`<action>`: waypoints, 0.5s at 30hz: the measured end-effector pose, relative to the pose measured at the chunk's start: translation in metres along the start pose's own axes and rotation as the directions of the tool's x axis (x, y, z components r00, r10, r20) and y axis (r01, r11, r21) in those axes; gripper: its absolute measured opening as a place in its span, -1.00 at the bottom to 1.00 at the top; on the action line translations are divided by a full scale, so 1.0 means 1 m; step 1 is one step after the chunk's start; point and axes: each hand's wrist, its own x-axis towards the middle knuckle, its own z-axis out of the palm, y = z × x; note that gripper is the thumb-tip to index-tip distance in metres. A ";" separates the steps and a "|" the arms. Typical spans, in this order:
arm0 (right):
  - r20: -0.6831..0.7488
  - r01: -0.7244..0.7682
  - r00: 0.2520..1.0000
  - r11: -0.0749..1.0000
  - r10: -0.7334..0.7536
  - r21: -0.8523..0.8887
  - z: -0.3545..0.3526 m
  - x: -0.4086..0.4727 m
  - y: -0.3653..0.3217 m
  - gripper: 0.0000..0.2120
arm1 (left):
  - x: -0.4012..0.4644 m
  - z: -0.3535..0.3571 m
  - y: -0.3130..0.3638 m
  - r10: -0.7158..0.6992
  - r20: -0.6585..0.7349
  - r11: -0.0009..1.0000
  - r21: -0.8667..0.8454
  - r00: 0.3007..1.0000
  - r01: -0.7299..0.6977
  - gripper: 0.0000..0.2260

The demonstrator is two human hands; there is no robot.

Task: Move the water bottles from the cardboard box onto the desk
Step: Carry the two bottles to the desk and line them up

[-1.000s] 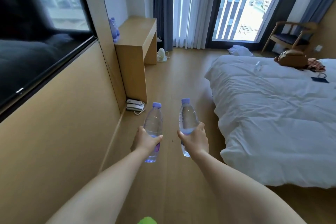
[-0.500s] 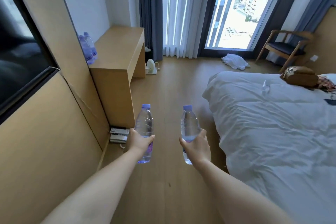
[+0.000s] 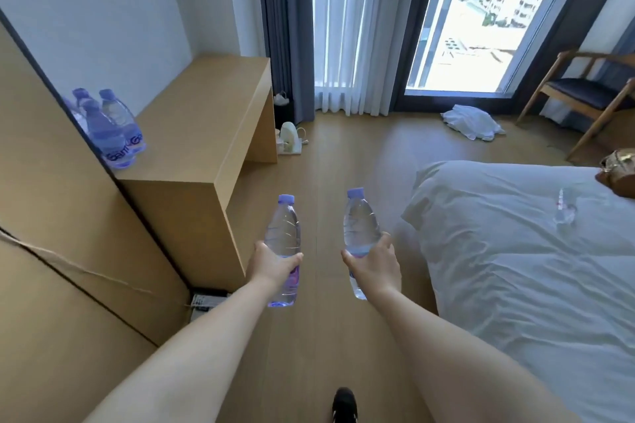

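- Head view shows two clear water bottles carried out in front of the person, both above the wooden floor (image 3: 330, 154) between the desk (image 3: 206, 113) and the bed (image 3: 515, 251).
- The left bottle (image 3: 283, 237) stands nearly upright, its long axis close to vertical, the purple cap at the top and tipped slightly to the right, the base pointing down toward the floor.
- The right bottle (image 3: 360, 227) is also roughly upright, cap up, but leans a little to the left at the top, so its base angles toward the person.
- The left hand (image 3: 271, 266) wraps the lower middle of its bottle, fingers curled round the far side and thumb lying across the near side.
- The right hand (image 3: 374, 268) clasps its bottle at about the same height, thumb on the left side and fingers closed round the right.
- Neither bottle touches the desk; both are well apart from it, and apart from each other.
- A cluster of bottles on the desk (image 3: 110, 127) stands upright at the near left corner, against the wall panel, caps up.
- A dark shoe (image 3: 344, 405) shows at the bottom edge.
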 end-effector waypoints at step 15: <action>0.192 0.210 0.958 0.977 -0.214 0.039 0.096 0.263 -0.143 -0.44 | 0.249 0.001 0.124 -0.059 -0.107 0.990 -0.134 0.992 0.044 -0.50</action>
